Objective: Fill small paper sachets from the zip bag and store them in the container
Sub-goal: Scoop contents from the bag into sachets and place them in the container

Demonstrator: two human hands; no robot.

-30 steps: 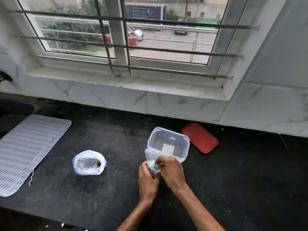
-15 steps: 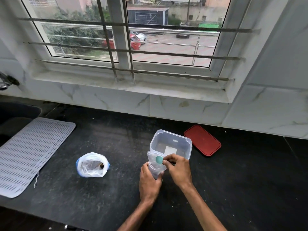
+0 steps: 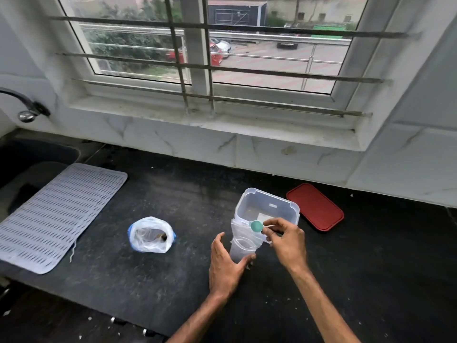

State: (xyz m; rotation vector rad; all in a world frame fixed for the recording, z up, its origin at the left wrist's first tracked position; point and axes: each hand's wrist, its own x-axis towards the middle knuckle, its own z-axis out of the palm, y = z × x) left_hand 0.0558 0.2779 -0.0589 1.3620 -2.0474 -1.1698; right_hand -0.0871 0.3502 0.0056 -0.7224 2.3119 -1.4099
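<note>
A clear zip bag point(image 3: 243, 240) stands upright on the dark counter, in front of an open clear plastic container point(image 3: 268, 206). My left hand point(image 3: 226, 264) cups the bag's lower left side. My right hand point(image 3: 285, 240) pinches the thin handle of a small teal spoon point(image 3: 256, 226), whose bowl hovers at the bag's mouth. A white paper piece lies inside the container. What the spoon carries cannot be seen.
A red lid point(image 3: 315, 206) lies right of the container by the wall. A white plastic bag point(image 3: 150, 235) with blue edging sits to the left. A perforated grey mat point(image 3: 57, 214) covers the counter's left end beside a sink and tap point(image 3: 24, 107).
My right hand has lifted the teal spoon from down inside the bag to its mouth. My left hand has loosened from a tight grip to cupping the bag's side.
</note>
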